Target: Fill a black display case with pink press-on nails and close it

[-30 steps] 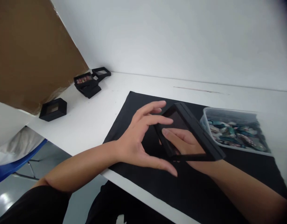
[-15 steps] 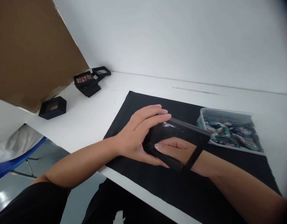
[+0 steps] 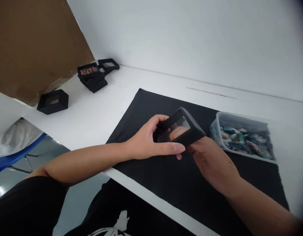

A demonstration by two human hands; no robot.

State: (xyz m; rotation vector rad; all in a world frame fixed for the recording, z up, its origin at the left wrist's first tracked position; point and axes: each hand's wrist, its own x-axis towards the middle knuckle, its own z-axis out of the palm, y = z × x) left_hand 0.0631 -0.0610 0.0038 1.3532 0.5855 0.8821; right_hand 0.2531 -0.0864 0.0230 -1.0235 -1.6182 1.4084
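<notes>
Over the black mat (image 3: pixel 190 173), my left hand (image 3: pixel 151 139) grips a black box with a clear window (image 3: pixel 178 127), thumb along its near edge and fingers behind its far side. The box is tilted. At its lower right, my right hand (image 3: pixel 212 160) reaches in behind the box, closed against it, and skin shows through the window. Most of the right fingers are hidden, so I cannot tell whether they are inside the box or only behind it.
To the right, a clear plastic tub (image 3: pixel 219 131) holds several shiny wrapped pieces (image 3: pixel 245 141). At the back left lie stacked black boxes (image 3: pixel 92 77), one with reddish pieces in it. Another black box (image 3: pixel 53 101) sits near the table's left edge. A blue chair (image 3: pixel 20 154) stands beyond.
The box has turned, with its window now smaller in view and a side wall showing. My left thumb has come onto its near edge; my right hand has moved from behind the window to its lower right.
</notes>
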